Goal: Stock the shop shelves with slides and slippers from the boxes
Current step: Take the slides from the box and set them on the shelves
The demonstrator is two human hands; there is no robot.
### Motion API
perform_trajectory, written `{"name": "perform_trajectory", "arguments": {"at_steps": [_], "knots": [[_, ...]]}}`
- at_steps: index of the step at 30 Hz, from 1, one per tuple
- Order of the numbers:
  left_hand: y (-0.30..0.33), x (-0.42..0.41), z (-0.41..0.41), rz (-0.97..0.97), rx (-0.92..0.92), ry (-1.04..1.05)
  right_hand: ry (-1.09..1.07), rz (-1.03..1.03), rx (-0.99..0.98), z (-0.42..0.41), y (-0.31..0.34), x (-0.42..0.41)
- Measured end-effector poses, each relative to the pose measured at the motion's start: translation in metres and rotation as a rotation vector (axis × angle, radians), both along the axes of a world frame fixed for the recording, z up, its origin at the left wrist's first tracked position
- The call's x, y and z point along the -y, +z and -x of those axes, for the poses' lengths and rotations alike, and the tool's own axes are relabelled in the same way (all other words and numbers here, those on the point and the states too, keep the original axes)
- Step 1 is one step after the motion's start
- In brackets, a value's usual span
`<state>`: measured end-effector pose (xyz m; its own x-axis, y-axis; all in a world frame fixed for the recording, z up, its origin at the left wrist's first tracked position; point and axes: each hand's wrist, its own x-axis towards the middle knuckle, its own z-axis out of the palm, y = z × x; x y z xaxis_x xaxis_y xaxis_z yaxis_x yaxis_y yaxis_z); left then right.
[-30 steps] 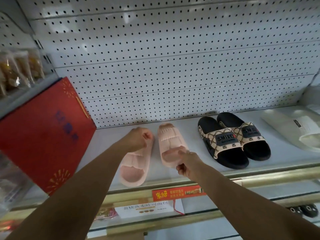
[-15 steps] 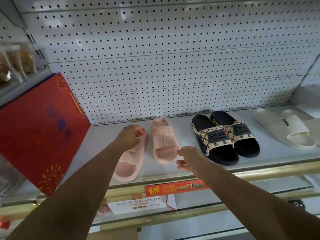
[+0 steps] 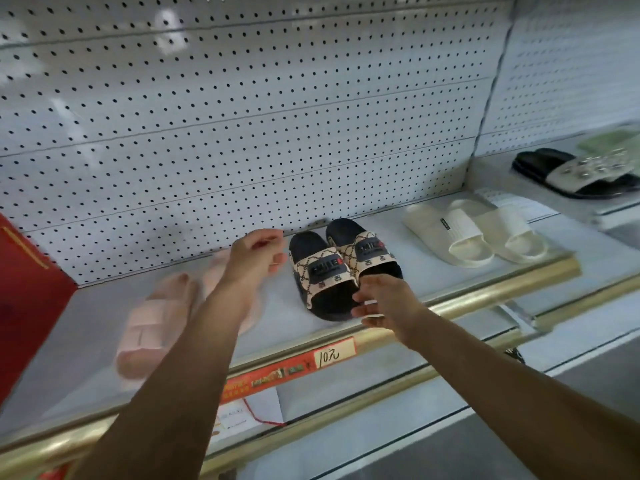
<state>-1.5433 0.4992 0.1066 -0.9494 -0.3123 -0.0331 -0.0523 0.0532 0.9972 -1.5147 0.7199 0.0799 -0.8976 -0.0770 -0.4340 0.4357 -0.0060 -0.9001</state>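
I see the black patterned slides (image 3: 341, 271) lying on the shelf (image 3: 485, 271), heels toward me, my right hand (image 3: 384, 301) nearest at the heel, fingers loosely curled on nothing, left hand (image 3: 256, 259) just beside, likewise empty

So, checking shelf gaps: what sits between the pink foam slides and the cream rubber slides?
The head view shows the black slides with patterned straps there.
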Motion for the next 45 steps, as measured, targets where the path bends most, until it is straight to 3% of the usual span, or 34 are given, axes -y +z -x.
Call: {"name": "perform_trajectory", "arguments": {"at_steps": [6,8,14,23,38,45], "knots": [[-0.001,-0.162,0.001,-0.440,0.145,-0.148,-0.122,-0.141,-0.289,-0.012,0.007,-0.131],[-0.004,-0.217,0.003,-0.484,0.190,-0.200,-0.159,-0.185,-0.352,-0.018,0.011,-0.178],[-0.004,-0.370,0.006,-0.502,0.241,-0.395,-0.351,-0.303,-0.457,-0.045,0.018,-0.326],[-0.007,-0.581,0.027,-0.462,0.359,-0.682,-0.668,-0.352,-0.388,-0.062,0.007,-0.516],[-0.042,-0.920,0.184,-0.357,0.569,-1.010,-1.146,-0.308,-0.208,0.058,-0.036,-0.827],[-0.062,-1.063,0.221,-0.347,0.726,-1.084,-1.352,-0.280,-0.108,0.076,-0.050,-0.953]]}}
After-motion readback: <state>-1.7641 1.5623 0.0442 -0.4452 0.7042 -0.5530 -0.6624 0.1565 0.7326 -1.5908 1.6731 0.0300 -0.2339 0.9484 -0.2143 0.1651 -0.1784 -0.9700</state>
